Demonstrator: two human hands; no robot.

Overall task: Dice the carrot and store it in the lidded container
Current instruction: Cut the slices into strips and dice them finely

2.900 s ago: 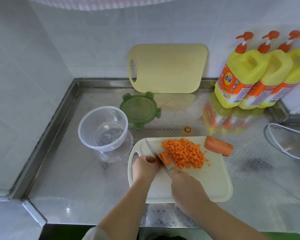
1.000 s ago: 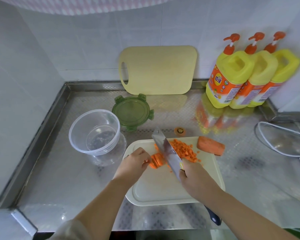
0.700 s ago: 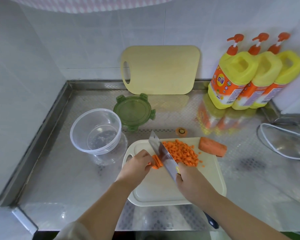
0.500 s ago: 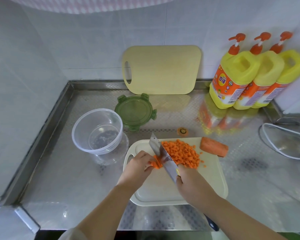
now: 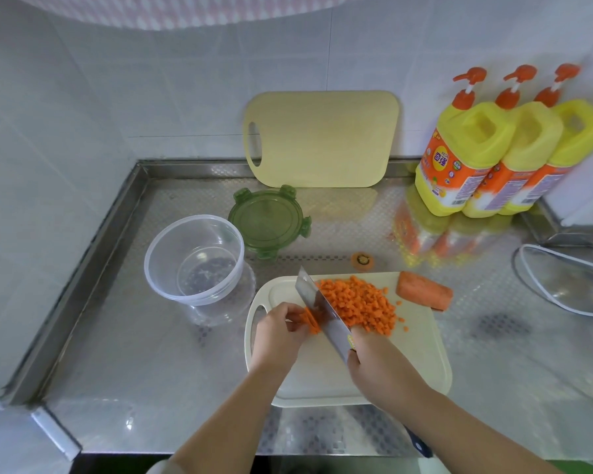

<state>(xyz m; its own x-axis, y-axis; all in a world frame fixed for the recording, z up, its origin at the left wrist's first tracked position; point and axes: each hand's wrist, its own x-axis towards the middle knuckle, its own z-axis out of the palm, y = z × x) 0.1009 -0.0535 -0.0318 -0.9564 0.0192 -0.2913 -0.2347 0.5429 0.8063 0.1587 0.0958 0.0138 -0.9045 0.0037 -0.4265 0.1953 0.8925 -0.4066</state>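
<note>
Knife lowered; hands grip it & strips.

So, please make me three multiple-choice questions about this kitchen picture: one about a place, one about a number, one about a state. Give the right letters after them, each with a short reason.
1. Where does the green lid lie?
A. On the counter, just behind the clear container
B. On top of the clear container
C. On the white cutting board

2. How many yellow pump bottles stand by the wall?
A. One
B. Two
C. Three

3. What is the state of the clear container?
A. Full of diced carrot
B. Empty and uncovered
C. Closed with its lid

Answers:
1 A: the lid lies flat on the steel, apart from any board.
2 C: three stand side by side on the right.
3 B: its bare bottom shows through the open top.
</note>
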